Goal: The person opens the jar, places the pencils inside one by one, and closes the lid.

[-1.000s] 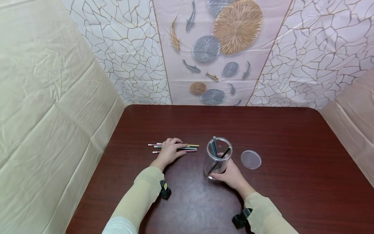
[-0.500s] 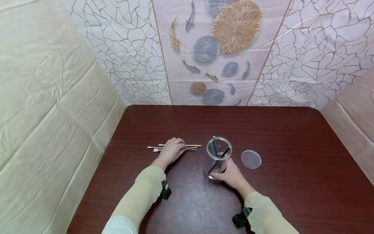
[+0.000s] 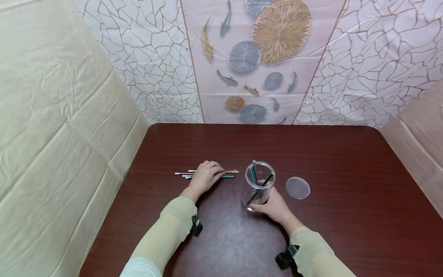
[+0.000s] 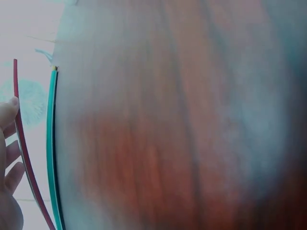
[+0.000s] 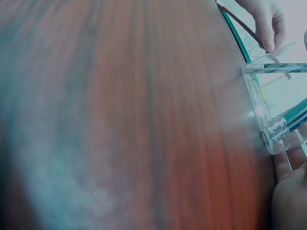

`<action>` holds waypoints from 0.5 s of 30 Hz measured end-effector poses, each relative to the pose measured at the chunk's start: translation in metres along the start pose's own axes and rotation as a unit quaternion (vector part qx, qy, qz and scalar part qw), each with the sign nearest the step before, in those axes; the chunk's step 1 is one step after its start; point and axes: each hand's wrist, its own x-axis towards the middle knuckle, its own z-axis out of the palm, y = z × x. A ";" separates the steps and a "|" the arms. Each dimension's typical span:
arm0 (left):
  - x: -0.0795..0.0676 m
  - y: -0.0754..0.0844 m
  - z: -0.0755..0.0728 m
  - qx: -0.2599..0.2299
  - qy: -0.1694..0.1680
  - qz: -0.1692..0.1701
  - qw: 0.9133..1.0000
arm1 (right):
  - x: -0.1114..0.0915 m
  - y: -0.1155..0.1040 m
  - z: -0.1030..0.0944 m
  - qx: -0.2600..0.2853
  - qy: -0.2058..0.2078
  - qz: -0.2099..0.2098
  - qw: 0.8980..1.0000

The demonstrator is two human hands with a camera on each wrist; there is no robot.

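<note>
The red pencil (image 4: pixel 25 151) has tilted up, pinched in my left hand (image 3: pixel 206 176), with a teal pencil (image 4: pixel 51 143) beside those fingers. My right hand (image 3: pixel 273 206) grips the clear jar (image 3: pixel 247 192).

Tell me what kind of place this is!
Probably an indoor spot set up for filming hand work: there's a dark red-brown table, a fish-patterned backdrop behind it, and a small black wrist camera.

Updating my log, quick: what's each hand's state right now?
Left hand: closed, pinching a red pencil.
Right hand: closed, holding the clear jar.
</note>
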 end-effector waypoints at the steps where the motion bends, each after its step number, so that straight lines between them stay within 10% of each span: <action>1: 0.000 0.000 0.000 0.000 0.002 -0.001 1.000 | 0.000 0.000 0.000 0.000 0.000 0.000 1.000; 15: 0.000 0.001 -0.013 -0.018 0.035 -0.011 0.999 | 0.000 -0.002 0.001 -0.006 0.004 0.000 1.000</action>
